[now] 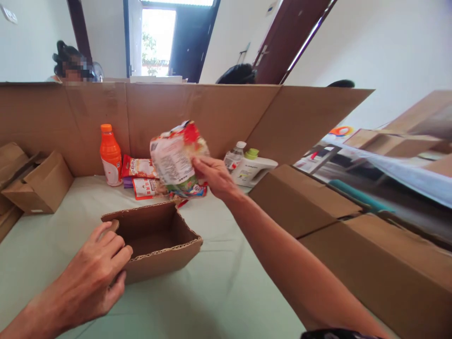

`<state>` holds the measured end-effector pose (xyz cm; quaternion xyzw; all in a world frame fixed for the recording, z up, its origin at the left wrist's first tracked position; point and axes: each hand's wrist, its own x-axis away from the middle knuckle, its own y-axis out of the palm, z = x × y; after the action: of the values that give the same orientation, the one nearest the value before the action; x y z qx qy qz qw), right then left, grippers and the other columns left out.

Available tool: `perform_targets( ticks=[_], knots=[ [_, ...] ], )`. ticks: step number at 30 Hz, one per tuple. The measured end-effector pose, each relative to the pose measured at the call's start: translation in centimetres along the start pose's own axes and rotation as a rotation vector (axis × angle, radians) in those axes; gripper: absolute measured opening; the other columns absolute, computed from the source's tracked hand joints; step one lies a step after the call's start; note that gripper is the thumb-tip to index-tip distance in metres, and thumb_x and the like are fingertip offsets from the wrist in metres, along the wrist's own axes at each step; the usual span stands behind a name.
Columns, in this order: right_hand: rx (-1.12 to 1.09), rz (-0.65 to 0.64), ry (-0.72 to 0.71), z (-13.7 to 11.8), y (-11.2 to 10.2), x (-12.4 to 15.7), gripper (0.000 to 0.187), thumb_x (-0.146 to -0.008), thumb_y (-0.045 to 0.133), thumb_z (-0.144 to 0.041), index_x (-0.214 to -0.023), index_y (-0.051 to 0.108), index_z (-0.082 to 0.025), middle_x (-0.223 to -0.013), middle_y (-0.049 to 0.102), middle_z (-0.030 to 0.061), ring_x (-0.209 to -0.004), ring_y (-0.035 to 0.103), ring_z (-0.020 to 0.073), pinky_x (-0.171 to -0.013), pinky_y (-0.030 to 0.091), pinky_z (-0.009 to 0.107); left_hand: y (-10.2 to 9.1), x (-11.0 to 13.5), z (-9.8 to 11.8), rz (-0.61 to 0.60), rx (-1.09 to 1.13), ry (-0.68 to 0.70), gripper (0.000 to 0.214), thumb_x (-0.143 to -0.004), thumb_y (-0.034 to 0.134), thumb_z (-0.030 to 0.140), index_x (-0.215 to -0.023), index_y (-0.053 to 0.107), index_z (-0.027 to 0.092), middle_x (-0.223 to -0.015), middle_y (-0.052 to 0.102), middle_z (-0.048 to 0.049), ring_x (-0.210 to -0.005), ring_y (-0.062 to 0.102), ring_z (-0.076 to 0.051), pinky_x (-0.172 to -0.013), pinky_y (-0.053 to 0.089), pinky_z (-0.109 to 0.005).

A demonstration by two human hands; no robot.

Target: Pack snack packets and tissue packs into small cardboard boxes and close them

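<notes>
My right hand (213,176) pinches a crinkled snack packet (173,162) by its right side and holds it up behind the box. Printed text covers the packet's near face, with red at the top and green and blue below. A topless cardboard box (162,259) stands on the pale green cloth, with no contents visible inside. My left hand (102,266) grips the box's left wall, fingers bent over the rim and thumb outside. Behind the box lie a red and white snack packet (139,167) and an orange-edged packet (144,187), partly hidden by the held one.
An orange bottle (110,157) stands at the back left. At the back right are a clear bottle (235,157) and a white jug (252,169) with a green cap. Cardboard boxes flank both sides, and a tall cardboard panel (158,106) runs behind. People's heads show beyond it.
</notes>
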<state>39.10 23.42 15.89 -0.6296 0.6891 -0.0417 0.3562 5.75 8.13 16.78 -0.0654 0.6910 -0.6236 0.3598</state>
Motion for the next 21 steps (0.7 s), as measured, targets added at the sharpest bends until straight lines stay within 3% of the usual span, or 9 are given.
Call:
perform_targets(
  ticks=[3, 6, 9, 11, 13, 15, 18, 21],
  knots=[
    [-0.223, 0.104, -0.014, -3.3, -1.5, 1.2, 0.055, -0.086, 0.045, -0.078, -0.077, 0.05, -0.024, -0.061, 0.04, -0.0029, -0.052, 0.038, 0.0132, -0.048, 0.033, 0.026, -0.1, 0.4, 0.2, -0.006, -0.007, 0.001, 0.015, -0.079, 0.051, 0.009, -0.087, 0.059, 0.02, -0.083, 0.06, -0.0029, -0.083, 0.06, -0.021, -0.11, 0.04, -0.052],
    [-0.424, 0.106, 0.017, -6.4, -1.4, 3.5, 0.047, -0.083, 0.06, -0.071, -0.075, 0.05, -0.026, -0.057, 0.037, -0.0037, -0.048, 0.034, 0.0129, -0.044, 0.029, 0.026, -0.2, 0.5, 0.4, -0.039, -0.005, 0.016, 0.017, -0.075, 0.049, 0.006, -0.081, 0.057, 0.019, -0.08, 0.059, -0.003, -0.077, 0.06, -0.019, -0.109, 0.043, -0.052],
    [-0.437, -0.075, -0.025, -9.0, -0.3, 5.7, 0.051, -0.087, 0.058, -0.071, -0.068, 0.048, -0.024, -0.056, 0.038, -0.0036, -0.046, 0.032, 0.0112, -0.043, 0.027, 0.026, 0.0, 0.8, 0.4, -0.03, -0.026, 0.015, 0.014, -0.075, 0.049, 0.007, -0.076, 0.054, 0.019, -0.072, 0.056, -0.0008, -0.068, 0.056, -0.018, -0.104, 0.046, -0.052],
    [-0.392, -0.261, -0.105, -10.2, 0.4, 6.7, 0.056, -0.086, 0.058, -0.072, -0.064, 0.048, -0.022, -0.057, 0.04, -0.0035, -0.048, 0.033, 0.01, -0.044, 0.029, 0.025, 0.1, 1.1, 0.5, -0.018, -0.052, 0.009, 0.011, -0.076, 0.05, 0.009, -0.076, 0.055, 0.019, -0.072, 0.058, -0.0018, -0.069, 0.056, -0.019, -0.095, 0.051, -0.048],
    [-0.267, -0.461, -0.184, -11.1, 0.7, 7.0, 0.056, -0.088, 0.057, -0.071, -0.065, 0.051, -0.02, -0.06, 0.045, -0.0026, -0.053, 0.037, 0.0095, -0.048, 0.032, 0.024, 0.1, 1.6, 0.4, 0.002, -0.083, 0.015, 0.009, -0.079, 0.052, 0.011, -0.077, 0.056, 0.019, -0.077, 0.061, -0.0041, -0.074, 0.059, -0.021, -0.09, 0.052, -0.047],
    [-0.105, -0.61, -0.233, -11.5, 0.5, 6.8, 0.054, -0.094, 0.051, -0.066, -0.065, 0.05, -0.019, -0.063, 0.046, -0.0024, -0.056, 0.038, 0.0091, -0.05, 0.033, 0.023, 0.0, 2.1, 0.3, 0.023, -0.109, 0.021, 0.009, -0.085, 0.053, 0.013, -0.079, 0.058, 0.018, -0.08, 0.063, -0.0052, -0.079, 0.061, -0.022, -0.095, 0.051, -0.048],
    [0.047, -0.691, -0.254, -11.9, -0.1, 6.1, 0.052, -0.1, 0.045, -0.057, -0.063, 0.043, -0.02, -0.061, 0.039, -0.004, -0.055, 0.034, 0.008, -0.049, 0.03, 0.023, 0.0, 2.9, -0.1, 0.033, -0.109, 0.019, 0.014, -0.091, 0.052, 0.015, -0.079, 0.059, 0.017, -0.083, 0.062, -0.0057, -0.082, 0.061, -0.021, -0.1, 0.049, -0.049],
    [0.127, -0.786, -0.264, -12.5, -0.8, 5.2, 0.047, -0.101, 0.045, -0.048, -0.064, 0.047, -0.019, -0.063, 0.042, -0.0035, -0.056, 0.035, 0.0078, -0.05, 0.03, 0.022, 0.3, 3.4, -0.1, 0.046, -0.097, -0.008, 0.016, -0.093, 0.051, 0.014, -0.082, 0.061, 0.017, -0.088, 0.062, -0.0076, -0.085, 0.061, -0.022, -0.095, 0.051, -0.049]
  ],
)
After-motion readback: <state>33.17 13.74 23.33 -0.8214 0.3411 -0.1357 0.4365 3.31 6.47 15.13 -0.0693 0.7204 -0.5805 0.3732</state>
